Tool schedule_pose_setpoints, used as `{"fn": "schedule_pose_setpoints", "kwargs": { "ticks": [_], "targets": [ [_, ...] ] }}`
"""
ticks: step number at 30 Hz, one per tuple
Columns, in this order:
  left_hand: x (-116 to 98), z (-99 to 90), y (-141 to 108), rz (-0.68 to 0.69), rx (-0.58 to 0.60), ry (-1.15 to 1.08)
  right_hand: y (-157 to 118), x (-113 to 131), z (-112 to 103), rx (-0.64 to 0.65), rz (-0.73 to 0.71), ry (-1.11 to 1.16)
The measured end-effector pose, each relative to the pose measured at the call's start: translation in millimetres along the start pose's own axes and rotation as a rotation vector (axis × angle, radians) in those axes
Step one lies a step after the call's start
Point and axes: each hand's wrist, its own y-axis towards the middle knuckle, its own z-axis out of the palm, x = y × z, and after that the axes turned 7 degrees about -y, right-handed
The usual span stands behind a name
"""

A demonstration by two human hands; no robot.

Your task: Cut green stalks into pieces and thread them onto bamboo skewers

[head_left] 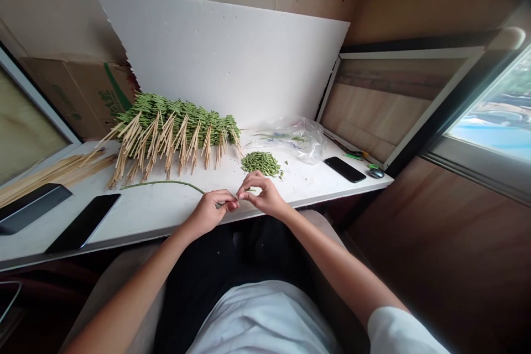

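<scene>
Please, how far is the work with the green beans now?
Much looks done: many sticks with green pieces are stacked in a long heap. In hand: the left hand holds a long bean, and the right hand seems to pinch its end. Apparently left: the loose pile, bare sticks, and a few green strands in the bag. I cannot count them.
</scene>
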Motion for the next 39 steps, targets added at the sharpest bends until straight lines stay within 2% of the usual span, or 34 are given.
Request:
{"fn": "schedule_pose_setpoints", "kwargs": {
  "ticks": [4,8,12,16,21,26,28,33,39],
  "targets": [
    [0,-5.6,2,-0.040,-0.113,0.008,2,-31,-8,-0.115,0.108,-0.304],
    [3,-8.3,3,-0.058,-0.155,0.019,-3,-56,2,-0.072,0.231,-0.450],
    [5,-6.9,3,-0.061,-0.128,0.050,-8,-62,15,-0.069,0.226,-0.521],
    [6,-6.4,2,-0.066,-0.104,0.067,-10,-63,19,-0.032,0.197,-0.539],
    [9,-5.2,2,-0.090,-0.092,0.023,-5,-48,9,-0.052,0.179,-0.461],
    [11,-2.1,0,-0.142,-0.168,-0.008,0,-13,0,0.168,-0.012,-0.116],
    [11,-1.8,0,-0.151,-0.165,-0.020,0,-4,3,0.200,-0.054,-0.075],
    [12,-6.3,2,-0.173,-0.132,-0.026,-2,-1,11,0.099,-0.097,-0.103],
    [11,-13.1,2,-0.147,-0.156,0.066,-2,4,5,0.044,-0.048,-0.154]
  ]
}}
